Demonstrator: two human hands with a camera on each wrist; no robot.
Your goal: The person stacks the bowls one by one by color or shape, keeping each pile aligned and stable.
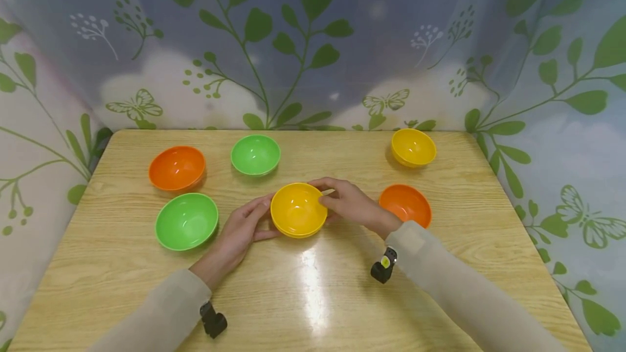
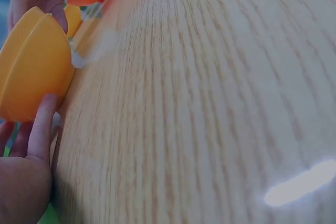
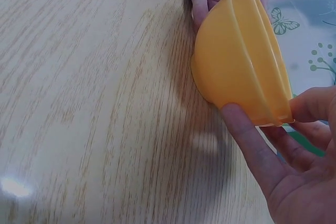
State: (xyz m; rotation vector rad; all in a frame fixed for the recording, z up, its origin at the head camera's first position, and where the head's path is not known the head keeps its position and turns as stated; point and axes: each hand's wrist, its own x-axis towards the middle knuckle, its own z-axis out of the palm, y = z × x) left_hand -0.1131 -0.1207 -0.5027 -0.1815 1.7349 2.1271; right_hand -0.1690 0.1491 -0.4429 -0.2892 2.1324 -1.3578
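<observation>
Two nested yellow bowls (image 1: 299, 209) are at the middle of the table, their double rim plain in the right wrist view on the stacked bowls (image 3: 231, 56). My left hand (image 1: 246, 227) holds them from the left, thumb near the rim and a finger low on the outer wall in the left wrist view. From the right, my right hand (image 1: 349, 202) grips the pair, with its thumb at the rim and other fingers around the outside. One finger of the right hand (image 3: 299, 166) lies against the lower wall. The bowls' base is close over the tabletop.
To the left are an orange bowl (image 1: 177, 169) and a green bowl (image 1: 187, 221). Another green bowl (image 1: 256, 155) stands behind the stack. At right, a yellow bowl (image 1: 413, 148) is near the back edge; an orange bowl (image 1: 405, 203) is partly behind my right forearm. Patterned curtains surround the wooden table (image 1: 313, 287).
</observation>
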